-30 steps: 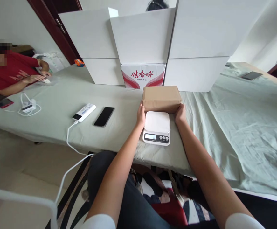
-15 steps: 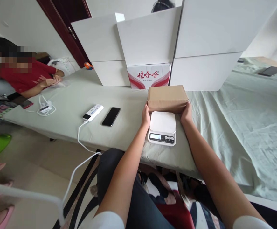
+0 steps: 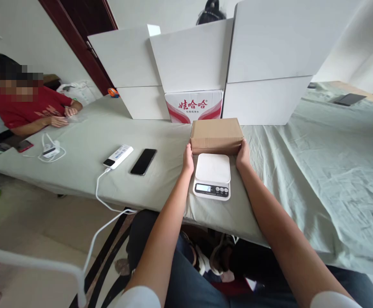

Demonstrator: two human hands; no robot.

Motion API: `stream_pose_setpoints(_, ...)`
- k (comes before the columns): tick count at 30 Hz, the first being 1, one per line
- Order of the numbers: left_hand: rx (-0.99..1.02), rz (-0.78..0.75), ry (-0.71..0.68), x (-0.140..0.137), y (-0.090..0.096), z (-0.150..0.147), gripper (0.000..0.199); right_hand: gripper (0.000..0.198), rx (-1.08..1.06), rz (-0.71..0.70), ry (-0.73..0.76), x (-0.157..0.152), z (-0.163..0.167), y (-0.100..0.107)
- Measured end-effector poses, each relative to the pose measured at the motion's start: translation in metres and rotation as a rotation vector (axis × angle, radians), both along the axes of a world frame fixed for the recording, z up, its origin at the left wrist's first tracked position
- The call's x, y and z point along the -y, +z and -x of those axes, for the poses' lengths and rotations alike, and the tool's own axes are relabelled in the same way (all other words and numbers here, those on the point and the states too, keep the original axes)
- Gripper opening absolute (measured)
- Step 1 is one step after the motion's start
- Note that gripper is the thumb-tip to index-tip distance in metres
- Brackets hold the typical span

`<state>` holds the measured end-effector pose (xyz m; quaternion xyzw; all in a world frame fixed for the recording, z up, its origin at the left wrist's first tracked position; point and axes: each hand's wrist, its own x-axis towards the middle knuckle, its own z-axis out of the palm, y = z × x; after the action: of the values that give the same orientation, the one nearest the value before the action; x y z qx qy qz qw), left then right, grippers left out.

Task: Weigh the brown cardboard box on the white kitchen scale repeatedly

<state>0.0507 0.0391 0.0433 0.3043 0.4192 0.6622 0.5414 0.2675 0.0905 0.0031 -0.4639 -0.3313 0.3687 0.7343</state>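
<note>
A brown cardboard box [image 3: 216, 136] stands on the table just behind a white digital scale [image 3: 212, 168]. My left hand [image 3: 188, 159] presses against the box's left end and my right hand [image 3: 243, 155] against its right end, so the box is gripped between both palms. The fingers partly disappear behind its sides. The scale's platform carries nothing, and its lit display appears to read 2. Both forearms reach past the scale, one on each side.
Left of the scale lie a black phone [image 3: 144, 161] and a white power bank [image 3: 118, 157] with a cable running off the table edge. White boxes [image 3: 192, 55] form a wall behind. A person in red [image 3: 28, 109] sits at the far left.
My view has shifted slightly, so everything appears a little further left and lower. Both hands keep their hold on the cardboard box. The scale's display went from 0 to what looks like 2.
</note>
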Motion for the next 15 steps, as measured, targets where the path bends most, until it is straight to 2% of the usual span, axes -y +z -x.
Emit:
stream_pose_setpoints(4,-0.009,-0.021,0.007,-0.0019,-0.0013,-0.001,0.06,0.036,0.017,-0.015,0.004,-0.0012,-0.0001,-0.0019)
stream_pose_setpoints(10,-0.003,0.029,0.007,0.0001,0.004,-0.0015,0.062,0.038,-0.004,-0.036,0.02,-0.0046,-0.0004,-0.0051)
stream_pose_setpoints(15,-0.028,0.009,-0.028,0.0028,0.0064,0.0029,0.062,0.034,-0.029,-0.016,0.028,-0.0033,-0.0009,-0.0028)
